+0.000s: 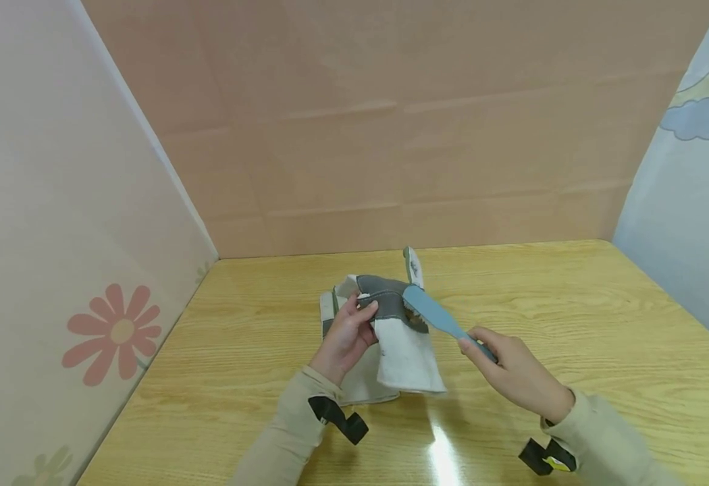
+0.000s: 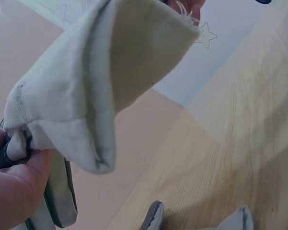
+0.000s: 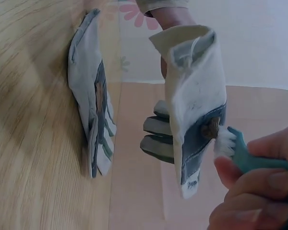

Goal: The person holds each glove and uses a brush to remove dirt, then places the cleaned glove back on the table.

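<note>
My left hand (image 1: pixel 347 337) grips a white work glove (image 1: pixel 408 358) with a grey palm patch, holding it up off the table. Dark brown dirt (image 3: pixel 210 128) marks the patch in the right wrist view. In my right hand (image 1: pixel 515 372) is a blue brush (image 1: pixel 433 313), gripped by its handle. Its white bristles (image 3: pixel 224 142) touch the glove at the brown spot. A second glove (image 3: pixel 85 79) of the same kind lies on the table below, partly hidden by the held one in the head view; it too carries a brown mark.
The wood-grain table (image 1: pixel 573 297) spreads around both hands. A brown papered panel (image 1: pixel 391 135) stands along its back edge. Pale walls with a flower picture (image 1: pixel 121 331) on the left and a cloud picture (image 1: pixel 697 120) on the right flank it.
</note>
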A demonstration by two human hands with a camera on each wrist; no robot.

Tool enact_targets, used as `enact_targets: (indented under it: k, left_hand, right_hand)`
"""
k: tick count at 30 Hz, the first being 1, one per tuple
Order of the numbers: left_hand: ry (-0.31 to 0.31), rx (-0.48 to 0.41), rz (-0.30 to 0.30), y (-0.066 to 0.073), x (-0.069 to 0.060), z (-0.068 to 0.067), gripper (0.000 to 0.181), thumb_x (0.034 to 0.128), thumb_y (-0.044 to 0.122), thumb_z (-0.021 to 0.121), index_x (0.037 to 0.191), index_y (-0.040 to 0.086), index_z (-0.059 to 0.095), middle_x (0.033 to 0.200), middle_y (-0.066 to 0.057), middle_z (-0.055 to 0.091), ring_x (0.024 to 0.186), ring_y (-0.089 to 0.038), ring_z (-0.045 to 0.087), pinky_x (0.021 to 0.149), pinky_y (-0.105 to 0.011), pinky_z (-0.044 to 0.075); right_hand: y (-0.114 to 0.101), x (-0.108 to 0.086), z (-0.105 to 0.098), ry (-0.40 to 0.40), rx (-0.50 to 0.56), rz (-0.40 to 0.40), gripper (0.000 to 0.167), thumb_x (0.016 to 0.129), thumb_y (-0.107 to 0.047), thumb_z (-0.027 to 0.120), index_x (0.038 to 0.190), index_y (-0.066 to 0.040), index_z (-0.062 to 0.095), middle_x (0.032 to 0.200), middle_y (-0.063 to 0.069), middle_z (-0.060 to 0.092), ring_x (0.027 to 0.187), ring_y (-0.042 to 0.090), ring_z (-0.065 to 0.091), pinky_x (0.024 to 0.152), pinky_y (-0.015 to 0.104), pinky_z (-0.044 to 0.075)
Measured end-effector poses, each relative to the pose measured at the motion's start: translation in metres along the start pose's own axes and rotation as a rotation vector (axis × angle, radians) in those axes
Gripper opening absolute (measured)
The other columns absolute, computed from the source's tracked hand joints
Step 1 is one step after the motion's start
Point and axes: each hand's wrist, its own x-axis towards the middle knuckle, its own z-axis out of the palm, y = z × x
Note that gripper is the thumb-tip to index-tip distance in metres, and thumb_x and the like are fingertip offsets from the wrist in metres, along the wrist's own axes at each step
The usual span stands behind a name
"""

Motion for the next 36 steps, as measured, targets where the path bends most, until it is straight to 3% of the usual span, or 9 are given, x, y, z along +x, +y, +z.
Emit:
enact_targets:
  k: [9, 18, 26, 30, 36]
  left_hand:
    - [-0.01, -0.028, 0.0, 0.002, -0.002, 0.0, 0.046, 0.1002, 0.007, 0.033, 0.144, 0.012, 0.022, 0.106, 0.009, 0.062, 0.087, -0.004, 0.066, 0.07, -0.023, 0.051]
    - [-0.013, -0.061, 0.024, 0.003, -0.002, -0.001, 0.036, 0.0999, 0.006, 0.033, 0.135, 0.013, 0.03, 0.102, 0.009, 0.063, 0.086, -0.002, 0.065, 0.07, -0.021, 0.051]
    - [-0.02, -0.034, 0.001, 0.005, -0.003, -0.002, 0.042, 0.0999, 0.006, 0.033, 0.141, 0.013, 0.025, 0.108, 0.009, 0.062, 0.092, -0.004, 0.065, 0.075, -0.023, 0.052]
    - [-0.038, -0.018, 0.0, 0.004, -0.003, -0.001, 0.044, 0.1001, 0.007, 0.033, 0.143, 0.013, 0.022, 0.112, 0.007, 0.059, 0.092, -0.004, 0.065, 0.074, -0.024, 0.051]
    - [-0.015, -0.028, 0.007, 0.001, -0.003, 0.0, 0.044, 0.1003, 0.006, 0.032, 0.143, 0.013, 0.022, 0.116, 0.005, 0.056, 0.092, -0.004, 0.065, 0.073, -0.024, 0.051]
  right_hand:
    - [0.006, -0.008, -0.001, 0.011, -0.045, -0.059, 0.017, 0.097, -0.015, 0.049, 0.08, -0.016, 0.049, 0.055, -0.014, 0.022, 0.045, -0.005, 0.015, 0.041, 0.016, 0.026]
    - [0.01, -0.014, -0.004, 0.0, -0.043, -0.087, 0.013, 0.096, -0.012, 0.051, 0.083, -0.016, 0.052, 0.056, -0.016, 0.022, 0.046, -0.007, 0.015, 0.041, 0.016, 0.026]
    - [0.005, -0.008, -0.009, 0.134, -0.012, -0.046, 0.017, 0.098, -0.011, 0.047, 0.082, -0.014, 0.053, 0.052, -0.011, 0.023, 0.043, -0.006, 0.016, 0.038, 0.02, 0.025]
    - [0.002, -0.005, -0.006, 0.08, -0.003, -0.014, 0.018, 0.098, -0.016, 0.046, 0.082, -0.014, 0.055, 0.053, -0.014, 0.023, 0.043, -0.005, 0.016, 0.038, 0.02, 0.026]
    - [0.003, -0.005, -0.001, 0.025, -0.013, -0.06, 0.017, 0.096, -0.014, 0.05, 0.079, -0.015, 0.052, 0.054, -0.014, 0.021, 0.045, -0.006, 0.014, 0.04, 0.018, 0.025]
